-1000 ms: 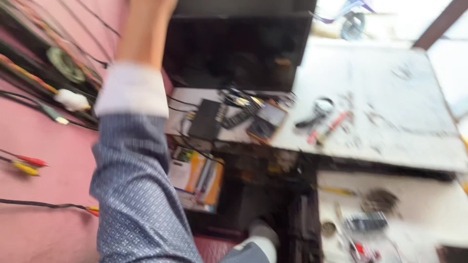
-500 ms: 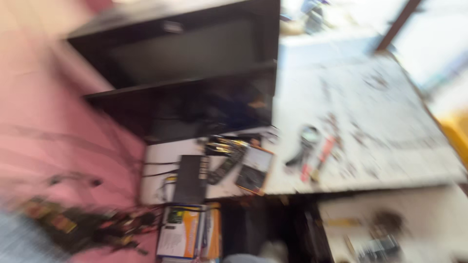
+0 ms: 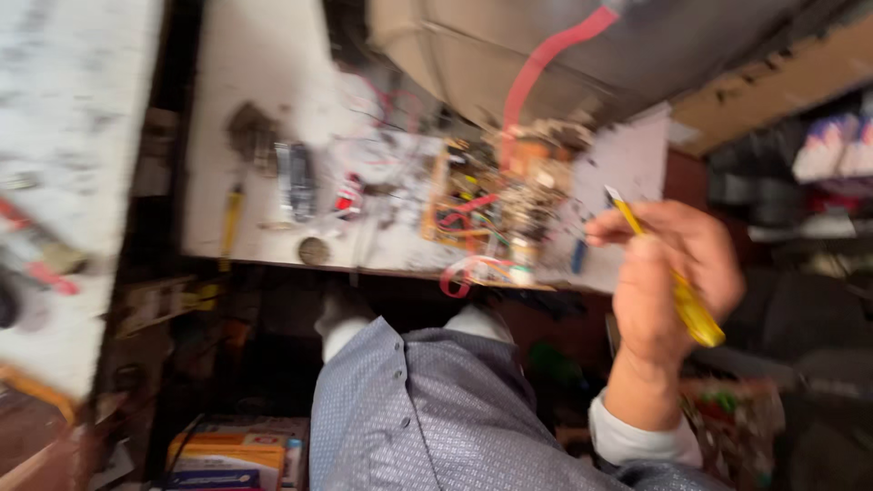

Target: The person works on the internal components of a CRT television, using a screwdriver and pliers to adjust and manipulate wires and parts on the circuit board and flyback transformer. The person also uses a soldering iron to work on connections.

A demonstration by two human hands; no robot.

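My right hand (image 3: 668, 282) is raised at the right, closed around a thin yellow tool (image 3: 677, 291) whose pale tip points up and left. It hovers just right of an orange circuit board (image 3: 491, 205) crowded with wires and parts, lying on a white worktable (image 3: 273, 82). A red cable (image 3: 546, 64) runs from the board up to a large grey casing (image 3: 564, 45). My left hand is out of view. The whole picture is motion-blurred.
Small tools lie on the table left of the board: a yellow-handled tool (image 3: 232, 214), a dark flat device (image 3: 298, 177), a round lid (image 3: 314, 251). A box (image 3: 236, 450) sits on the floor below. My shirt (image 3: 427, 418) fills the bottom middle. Shelves stand at the right.
The view has swung sharply from a dark television set and a pink surface to this worktable with the circuit board. My right hand has come into view holding the yellow tool.
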